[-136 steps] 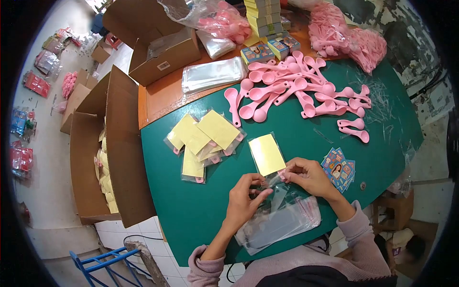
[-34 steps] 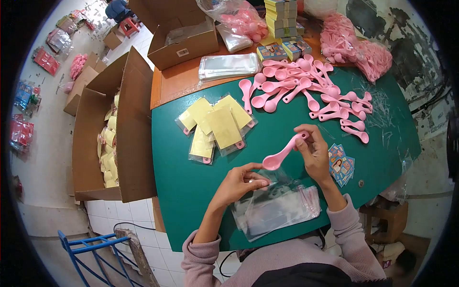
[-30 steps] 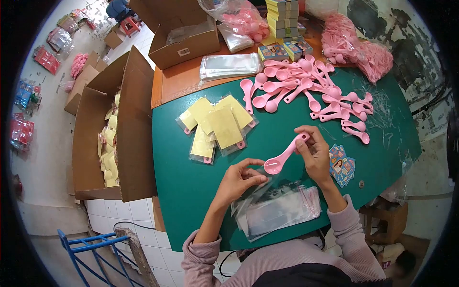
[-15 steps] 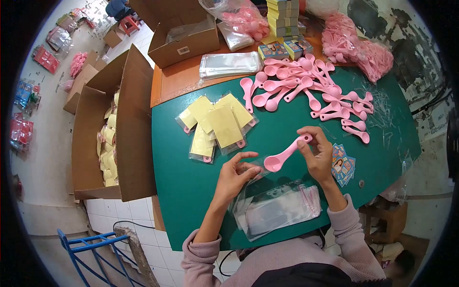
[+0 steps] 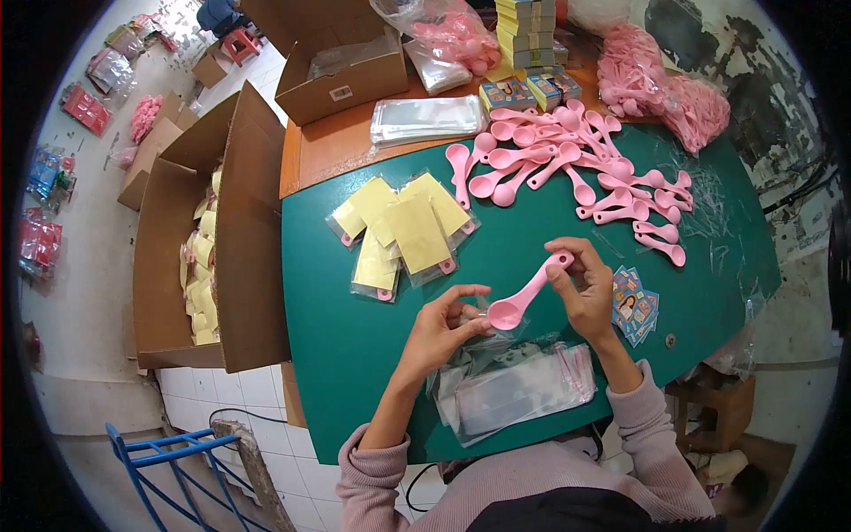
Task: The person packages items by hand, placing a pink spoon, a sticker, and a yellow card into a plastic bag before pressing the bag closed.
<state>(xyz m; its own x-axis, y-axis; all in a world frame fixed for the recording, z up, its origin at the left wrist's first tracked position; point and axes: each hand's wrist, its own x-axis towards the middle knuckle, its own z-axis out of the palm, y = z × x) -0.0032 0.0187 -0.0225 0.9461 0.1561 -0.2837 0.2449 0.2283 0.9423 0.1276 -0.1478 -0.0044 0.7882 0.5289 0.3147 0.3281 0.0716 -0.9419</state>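
A pink spoon (image 5: 532,291) is pinched at its handle end by my right hand (image 5: 583,284), its bowl pointing down and left. My left hand (image 5: 443,328) is closed on the edge of a clear plastic bag (image 5: 514,326), right at the spoon's bowl; how far the bowl is inside the bag is hard to tell. Below both hands lies a stack of clear bags (image 5: 523,395). Printed cards (image 5: 634,306) rest to the right of my right hand. Packed bags with yellow cards (image 5: 417,232) lie on the green table (image 5: 337,332). Loose pink spoons (image 5: 541,160) are heaped beyond.
On the left stands a large cardboard box (image 5: 253,239) holding yellow packets. Farther back are an open carton (image 5: 341,89), more clear bags (image 5: 425,120), card stacks (image 5: 525,35) and bagged pink spoons (image 5: 634,71). A blue metal frame (image 5: 182,454) is at lower left.
The spoon has moved slightly down and left with my right hand. My left hand has shifted a little to the right, and the clear bag now sits around or behind the bowl.
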